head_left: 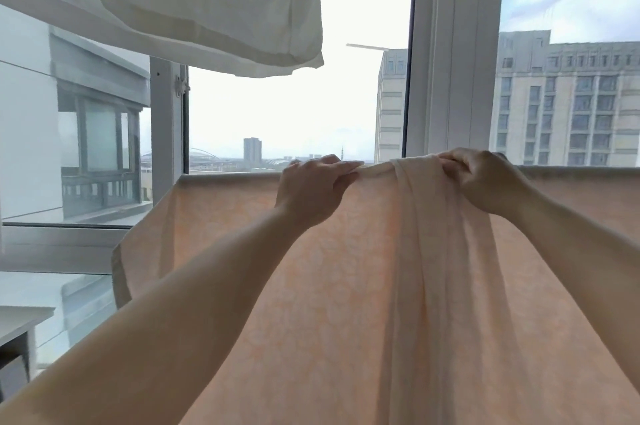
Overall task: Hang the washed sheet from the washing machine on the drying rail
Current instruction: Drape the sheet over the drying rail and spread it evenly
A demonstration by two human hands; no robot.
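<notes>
A pale peach sheet point(346, 286) with a faint leaf pattern hangs over a horizontal rail that it hides. Its top fold runs across the view at mid height. The stretch to the left lies flat, and a bunched band of folds point(422, 216) drops from the top edge between my hands. My left hand point(311, 189) pinches the top fold just left of the bunch. My right hand point(485, 182) grips the gathered cloth at the bunch's right side. Both arms reach up and forward.
A white cloth item point(207, 9) hangs overhead at the upper left. Behind the sheet stands a large window with a white frame post point(453, 61), and buildings show outside. A table corner point(20, 324) sits at the lower left.
</notes>
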